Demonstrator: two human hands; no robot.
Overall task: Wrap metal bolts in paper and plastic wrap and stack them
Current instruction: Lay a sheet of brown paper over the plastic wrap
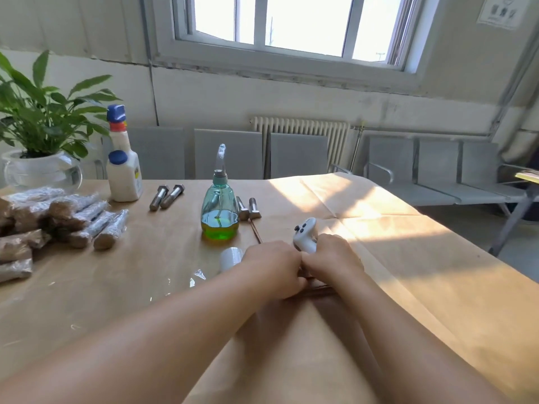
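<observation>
My left hand (274, 266) and my right hand (332, 258) meet at the table's middle, knuckles up, fingers curled down over a rolled fold of brown paper (320, 291). What lies inside the roll is hidden. A small roll of plastic wrap (232, 258) stands just left of my left hand. Two bare metal bolts (166, 196) lie further back, and two more bolts (248, 208) lie behind a green-liquid bottle. A pile of wrapped bolts (58, 223) sits at the left.
A glass bottle of green liquid (220, 211) stands behind my hands, and a white controller (304, 234) lies by my right hand. A white bottle (124, 170) and a potted plant (38, 126) stand at the back left. Brown paper sheet (379, 228) covers the table.
</observation>
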